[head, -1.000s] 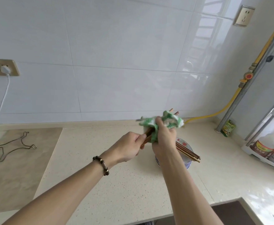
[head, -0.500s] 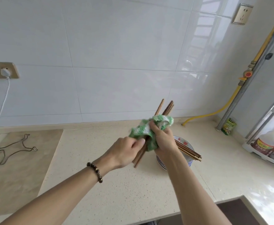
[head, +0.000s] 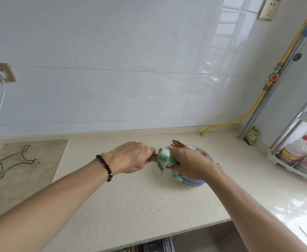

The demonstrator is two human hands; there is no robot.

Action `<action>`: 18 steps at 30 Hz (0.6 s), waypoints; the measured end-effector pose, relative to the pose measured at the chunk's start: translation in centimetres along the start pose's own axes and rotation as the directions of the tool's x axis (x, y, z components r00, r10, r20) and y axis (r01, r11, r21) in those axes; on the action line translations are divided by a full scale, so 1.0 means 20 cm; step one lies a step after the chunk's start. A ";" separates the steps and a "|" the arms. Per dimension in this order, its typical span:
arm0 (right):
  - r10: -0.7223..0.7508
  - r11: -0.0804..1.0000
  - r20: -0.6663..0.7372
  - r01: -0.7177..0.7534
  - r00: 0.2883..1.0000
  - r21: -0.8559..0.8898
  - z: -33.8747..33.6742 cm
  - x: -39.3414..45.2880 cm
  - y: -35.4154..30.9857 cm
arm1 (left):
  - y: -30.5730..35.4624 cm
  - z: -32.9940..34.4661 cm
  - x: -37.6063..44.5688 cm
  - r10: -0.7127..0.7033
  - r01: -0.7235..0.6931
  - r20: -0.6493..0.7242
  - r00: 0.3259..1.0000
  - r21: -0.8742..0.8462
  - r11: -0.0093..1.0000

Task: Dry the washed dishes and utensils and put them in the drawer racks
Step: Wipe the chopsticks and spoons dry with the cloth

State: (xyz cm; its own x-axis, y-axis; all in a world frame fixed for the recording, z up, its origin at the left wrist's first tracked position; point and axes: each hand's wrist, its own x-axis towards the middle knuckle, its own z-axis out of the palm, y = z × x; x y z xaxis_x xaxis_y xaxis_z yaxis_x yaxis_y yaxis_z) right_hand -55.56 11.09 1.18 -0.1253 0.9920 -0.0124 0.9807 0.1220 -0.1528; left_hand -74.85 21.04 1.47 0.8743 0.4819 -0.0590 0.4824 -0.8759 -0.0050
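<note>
My left hand grips the near ends of a bundle of brown wooden chopsticks, whose far ends stick out beyond my right hand. My right hand holds a green and white cloth wrapped around the chopsticks' middle. Both hands are low over a stack of white plates with blue rims and a red pattern, standing on the beige counter. More chopsticks seem to lie across the plates, mostly hidden by my right hand.
A wire trivet lies on a tan board at the left. A white rack with bottles stands at the right, near a yellow gas hose. A drawer rack shows below the counter's front edge. A cable hangs from the left wall socket.
Both hands have dropped from mid-air down to the plate stack. The chopsticks went from pointing steeply up to lying nearly flat, with the cloth still round them.
</note>
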 end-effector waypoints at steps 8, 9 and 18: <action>-0.039 0.993 0.011 0.040 0.999 -0.107 -0.03 -0.04 0.00 | 0.03 -0.02 -0.02 0.000 0.001 0.012 1.000 -0.042 0.999; -0.065 0.991 0.003 0.065 0.998 -0.117 -0.02 -0.02 -0.03 | 0.04 -0.02 -0.02 0.004 -0.004 -0.002 1.000 -0.045 0.999; -0.044 0.996 -0.013 0.043 0.999 -0.080 -0.03 -0.02 0.01 | -0.08 -0.01 -0.13 -0.056 0.062 -0.091 0.994 0.057 0.996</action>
State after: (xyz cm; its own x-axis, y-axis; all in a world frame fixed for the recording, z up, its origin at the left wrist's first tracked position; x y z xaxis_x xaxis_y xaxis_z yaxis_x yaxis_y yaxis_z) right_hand -55.24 10.75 1.72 -0.1666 0.9860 0.0076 0.9833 0.1667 -0.0735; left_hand -77.81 21.18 1.85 0.8470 0.5306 0.0326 0.5315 -0.8445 -0.0654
